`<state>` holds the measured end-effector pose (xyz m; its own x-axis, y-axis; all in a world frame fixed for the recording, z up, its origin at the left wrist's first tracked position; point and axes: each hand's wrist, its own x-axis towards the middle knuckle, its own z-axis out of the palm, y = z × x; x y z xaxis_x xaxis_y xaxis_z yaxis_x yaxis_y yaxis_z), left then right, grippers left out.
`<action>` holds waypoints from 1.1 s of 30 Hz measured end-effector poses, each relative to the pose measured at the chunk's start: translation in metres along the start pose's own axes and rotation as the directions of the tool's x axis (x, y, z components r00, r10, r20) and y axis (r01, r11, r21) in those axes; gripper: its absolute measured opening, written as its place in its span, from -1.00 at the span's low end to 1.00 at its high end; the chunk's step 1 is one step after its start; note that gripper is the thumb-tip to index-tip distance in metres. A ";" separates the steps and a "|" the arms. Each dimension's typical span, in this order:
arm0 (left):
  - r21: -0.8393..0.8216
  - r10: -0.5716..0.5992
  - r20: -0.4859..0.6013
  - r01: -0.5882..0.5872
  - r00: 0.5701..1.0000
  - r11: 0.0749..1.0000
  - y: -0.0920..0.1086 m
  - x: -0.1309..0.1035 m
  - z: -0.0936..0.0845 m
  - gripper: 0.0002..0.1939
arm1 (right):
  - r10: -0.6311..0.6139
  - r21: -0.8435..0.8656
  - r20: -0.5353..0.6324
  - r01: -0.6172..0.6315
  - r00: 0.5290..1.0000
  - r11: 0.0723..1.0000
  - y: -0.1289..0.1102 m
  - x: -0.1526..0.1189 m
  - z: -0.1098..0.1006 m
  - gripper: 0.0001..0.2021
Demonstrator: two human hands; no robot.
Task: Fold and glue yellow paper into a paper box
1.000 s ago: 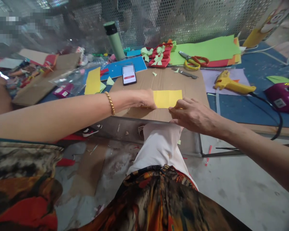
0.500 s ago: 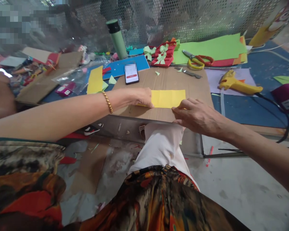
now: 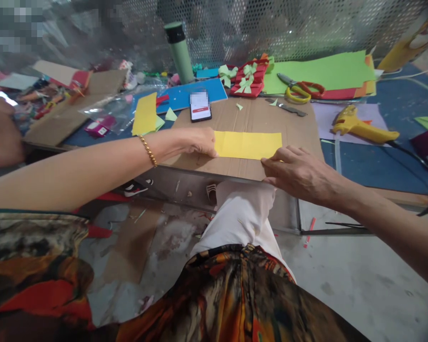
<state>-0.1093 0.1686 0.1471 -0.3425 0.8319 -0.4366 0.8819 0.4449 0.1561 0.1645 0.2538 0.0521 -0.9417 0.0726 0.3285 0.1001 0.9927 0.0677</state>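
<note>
A yellow paper strip [image 3: 248, 144] lies lengthwise on the brown cardboard [image 3: 231, 167], with faint creases across it. At its left end my left hand [image 3: 202, 141] is closed, knuckles bent, its fingers pressing the paper. My right hand [image 3: 288, 166] pinches the near right corner between thumb and fingers, palm turned down. A gold bracelet [image 3: 148, 150] is on my left wrist. Just beyond the strip a phone [image 3: 200, 107] rests on the cardboard, and small green paper scraps [image 3: 239, 107] lie to its right.
Scissors [image 3: 297, 92], a craft blade [image 3: 291, 110] and green sheets [image 3: 321, 71] lie at the back. A yellow glue gun [image 3: 365, 128] with a black cord is right. A green bottle [image 3: 180, 57] stands behind the blue board [image 3: 214, 92]. Another person's arm [image 3: 2, 130] shows far left.
My left hand has shifted left along the strip, and more yellow paper shows between my hands. My right hand stays at the near right corner. The view has moved slightly.
</note>
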 end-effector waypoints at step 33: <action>0.330 0.299 -0.587 -0.115 0.752 0.937 -0.047 -0.002 0.016 -0.70 | 0.008 0.003 0.022 -0.008 1.000 1.000 -0.002 0.000 -0.003 -0.61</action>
<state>-0.1447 0.1410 0.1260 -0.1841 0.9537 0.2380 0.9726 0.2117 -0.0959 0.1654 0.2511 0.0543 -0.9477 0.0829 0.3082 0.1072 0.9923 0.0624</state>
